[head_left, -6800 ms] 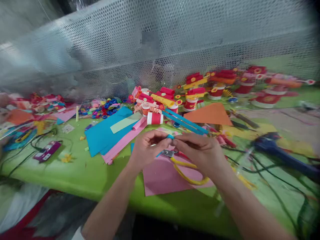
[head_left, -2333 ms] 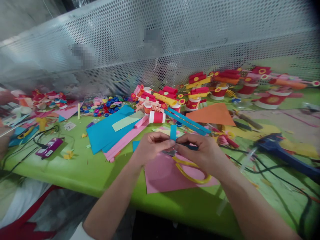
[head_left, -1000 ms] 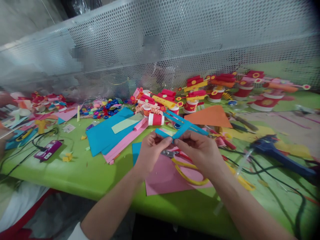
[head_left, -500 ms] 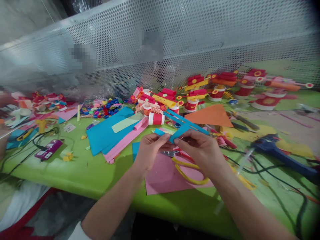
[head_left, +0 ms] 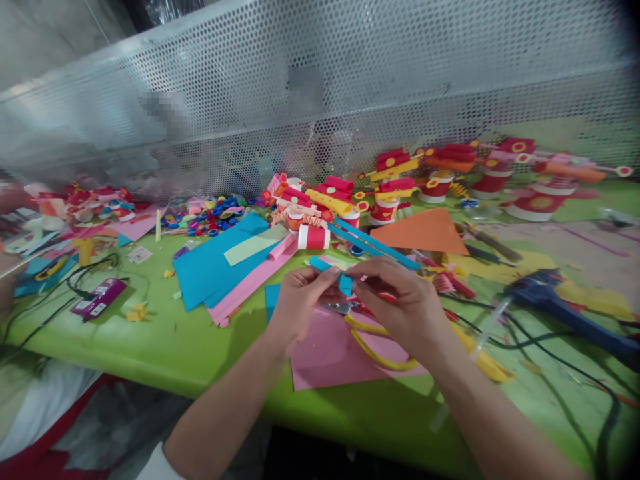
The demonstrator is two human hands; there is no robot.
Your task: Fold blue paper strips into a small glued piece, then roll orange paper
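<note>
Between my two hands is a blue paper strip (head_left: 345, 285), bent into folds. My left hand (head_left: 303, 300) pinches one end of it between thumb and fingers. The fingertips of my right hand (head_left: 400, 293) close on the folded part. Below them lie scissors with yellow-lined handles (head_left: 383, 353), their blades partly hidden by my hands. A sheet of pink paper (head_left: 325, 353) is under the scissors. Just beyond my fingers are long blue strips (head_left: 373, 245) and a red and white paper cup (head_left: 313, 237) on its side.
Several decorated cups (head_left: 385, 210) stand along the perforated metal screen (head_left: 240, 100). A blue glue gun (head_left: 575, 313) with cables is at right. Blue sheets (head_left: 195, 277), bottle caps (head_left: 215, 215) and a purple power adapter (head_left: 99, 298) lie left. Another person's hand (head_left: 6, 280) shows at the far left.
My right fingers have turned the free part of the blue strip down and in, so less of it sticks out. My left hand stays in place.
</note>
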